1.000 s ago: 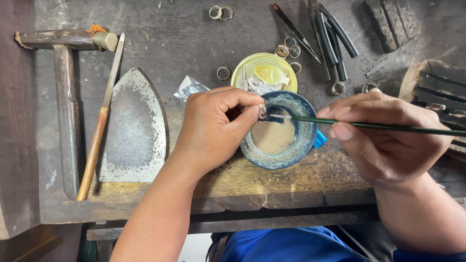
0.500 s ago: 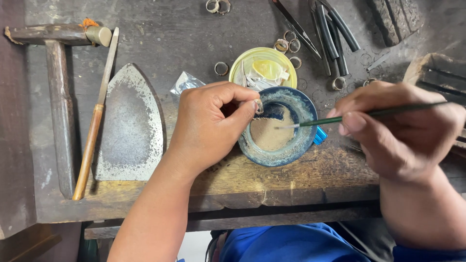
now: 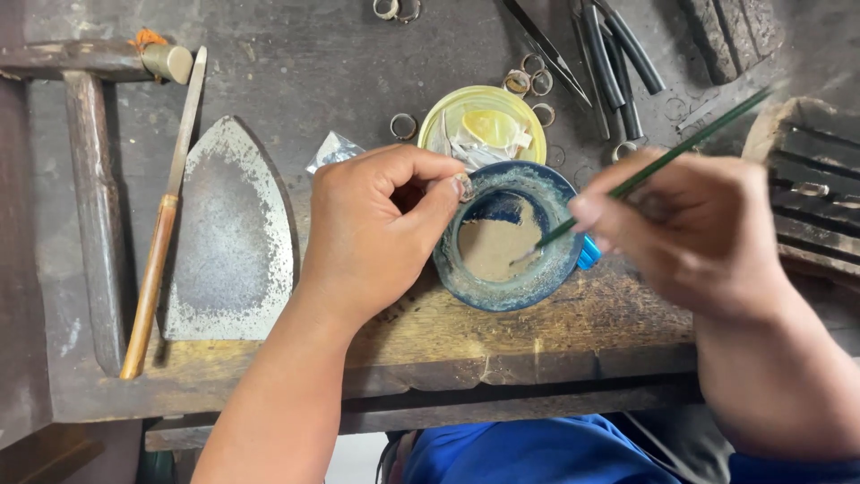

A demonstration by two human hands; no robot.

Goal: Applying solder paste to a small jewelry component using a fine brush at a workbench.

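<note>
1. While the left hand [image 3: 376, 233] pinched a small ring [image 3: 463, 186] at the blue bowl [image 3: 537, 282] rim, its fingers hid most of it.
2. The right hand [image 3: 699, 233], blurred, gripped a green brush [image 3: 663, 159]; its tip dipped into the bowl's tan liquid.

Dark, scarred wooden workbench [image 3: 296, 72]

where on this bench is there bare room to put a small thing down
Bare wood shows along the top, between the hammer head and the loose rings, and above the flat iron plate. The front edge below the blue bowl is also free. Around the yellow dish it is crowded with rings and the black tools.
</note>
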